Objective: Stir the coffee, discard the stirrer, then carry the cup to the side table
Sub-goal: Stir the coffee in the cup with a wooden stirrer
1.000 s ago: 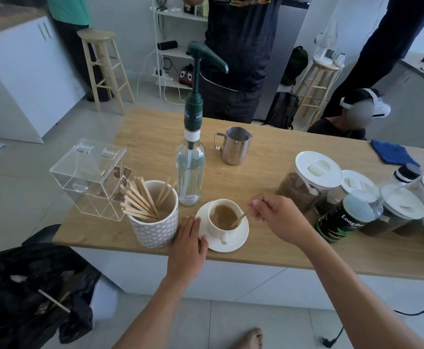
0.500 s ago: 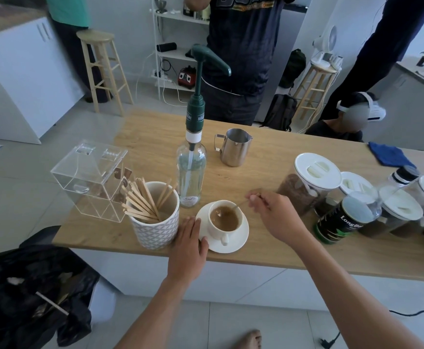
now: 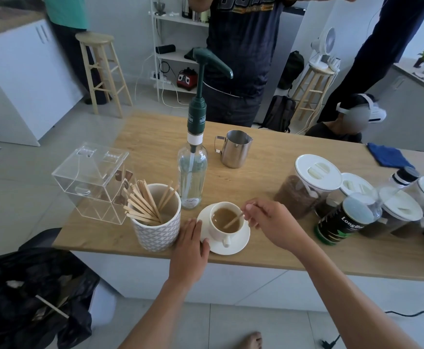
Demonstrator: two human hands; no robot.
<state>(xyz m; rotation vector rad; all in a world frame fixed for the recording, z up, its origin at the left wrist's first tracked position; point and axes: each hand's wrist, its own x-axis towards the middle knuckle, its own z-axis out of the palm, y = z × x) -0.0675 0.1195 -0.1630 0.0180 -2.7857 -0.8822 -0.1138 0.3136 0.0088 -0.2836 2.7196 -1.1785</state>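
Near the front edge of the worktop (image 3: pixel 155 137), the right hand (image 3: pixel 269 222) reaches in from the right, thumb and forefinger pinching the top end of the wooden stirrer (image 3: pixel 233 221). The stirrer slants down to the left, its lower end dipped in the coffee (image 3: pixel 222 215). The left hand (image 3: pixel 190 244) lies palm down on the worktop, fingers straight and together, gripping nothing; its thumb touches the rim of the saucer (image 3: pixel 240 248). The white cup (image 3: pixel 217 235) stands upright on the saucer, handle toward the person, holding pale brown, milky coffee. It sits between a patterned pot (image 3: pixel 155 234) of spare stirrers on the left and lidded jars (image 3: pixel 314 172) on the right, a pump bottle (image 3: pixel 192 177) just behind
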